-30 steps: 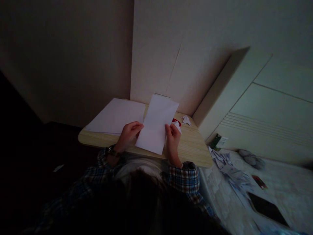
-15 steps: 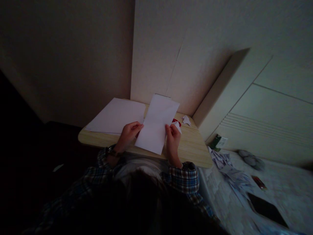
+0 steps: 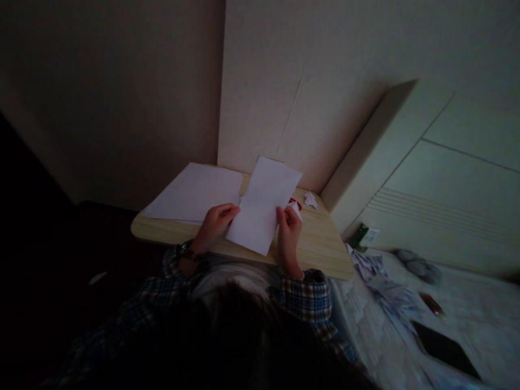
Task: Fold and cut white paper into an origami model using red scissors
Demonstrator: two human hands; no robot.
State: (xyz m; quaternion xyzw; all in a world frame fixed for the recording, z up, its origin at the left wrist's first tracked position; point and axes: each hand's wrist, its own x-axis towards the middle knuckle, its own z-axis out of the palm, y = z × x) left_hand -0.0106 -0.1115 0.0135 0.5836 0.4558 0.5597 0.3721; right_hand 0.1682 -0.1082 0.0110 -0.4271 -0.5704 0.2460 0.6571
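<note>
A white sheet of paper [image 3: 264, 203], long and narrow, is held up over the small wooden table [image 3: 320, 252]. My left hand [image 3: 217, 222] pinches its left edge between thumb and fingers. On the opposite edge my right hand [image 3: 288, 233] is closed in the same way. Left of the held sheet lies a stack of larger white paper [image 3: 195, 189]. Behind my right hand a red object [image 3: 298, 203] and a folded white paper piece [image 3: 296, 209] show in part. A small folded paper shape [image 3: 310, 200] rests near the table's back right corner.
Walls close off the table's back. To the right is a bed [image 3: 365, 330] with a pile of folded papers [image 3: 385, 287], a dark tablet-like slab [image 3: 444, 349], a grey soft item [image 3: 418, 265] and a green box [image 3: 359, 236]. A pale scrap [image 3: 97, 278] lies on the dark floor.
The upper right corner of the held sheet has shifted slightly to the right. Both hands keep their grip on its edges, and the view has moved very little.
</note>
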